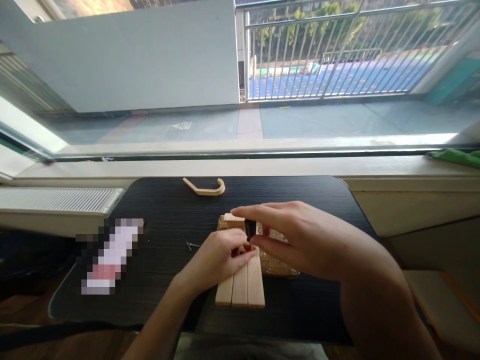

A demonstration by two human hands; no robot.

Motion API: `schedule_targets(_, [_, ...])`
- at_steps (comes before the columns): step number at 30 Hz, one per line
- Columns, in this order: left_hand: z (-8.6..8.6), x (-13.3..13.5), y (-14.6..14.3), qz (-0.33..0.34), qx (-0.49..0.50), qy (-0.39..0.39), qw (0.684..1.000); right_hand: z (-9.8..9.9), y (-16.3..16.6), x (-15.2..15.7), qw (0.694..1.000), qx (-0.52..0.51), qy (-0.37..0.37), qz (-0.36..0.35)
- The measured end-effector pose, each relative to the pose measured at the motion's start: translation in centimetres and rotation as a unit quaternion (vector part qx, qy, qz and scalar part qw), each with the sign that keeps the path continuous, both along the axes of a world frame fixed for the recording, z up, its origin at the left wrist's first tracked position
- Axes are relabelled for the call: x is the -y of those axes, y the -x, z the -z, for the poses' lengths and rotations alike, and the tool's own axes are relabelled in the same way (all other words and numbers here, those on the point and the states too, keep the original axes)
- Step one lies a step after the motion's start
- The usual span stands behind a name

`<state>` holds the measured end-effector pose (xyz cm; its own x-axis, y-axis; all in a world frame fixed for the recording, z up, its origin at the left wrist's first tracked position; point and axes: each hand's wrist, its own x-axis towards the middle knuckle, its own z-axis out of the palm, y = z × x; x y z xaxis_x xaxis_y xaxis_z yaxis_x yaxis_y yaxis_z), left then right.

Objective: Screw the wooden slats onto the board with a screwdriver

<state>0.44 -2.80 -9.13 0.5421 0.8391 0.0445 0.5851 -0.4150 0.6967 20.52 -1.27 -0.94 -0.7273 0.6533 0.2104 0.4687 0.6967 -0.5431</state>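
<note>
My right hand [281,227] is closed round the dark handle of a screwdriver [250,229], which stands about upright above pale wooden slats [240,287]. Beside its lower end, my left hand [228,250] pinches at the slats with thumb and fingertips together; what lies between them is too small to make out. The slats are set side by side, their near ends towards me. Under and behind them, partly hidden by my hands, is a brown piece with small holes [277,262], seemingly in clear wrapping.
A curved, hook-shaped wooden piece [204,191] lies at the back of the black table [157,295]. Loose screws [191,245] are left of my left hand. A blurred-out flat item [112,257] lies at the table's left. Beyond stand a windowsill [262,168] and a radiator [63,200].
</note>
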Motion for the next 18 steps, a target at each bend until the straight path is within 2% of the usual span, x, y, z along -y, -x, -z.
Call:
schedule_targets(8, [-0.33,0.03,-0.24,-0.007,-0.013,0.011,1.0,-0.67,-0.17,0.03,0.996,-0.03,0.056,-0.058])
schedule_targets(18, [-0.51,0.24,-0.27,-0.022,-0.02,0.035,0.999,-0.47,-0.33,-0.26,0.998,-0.047,0.031,-0.039])
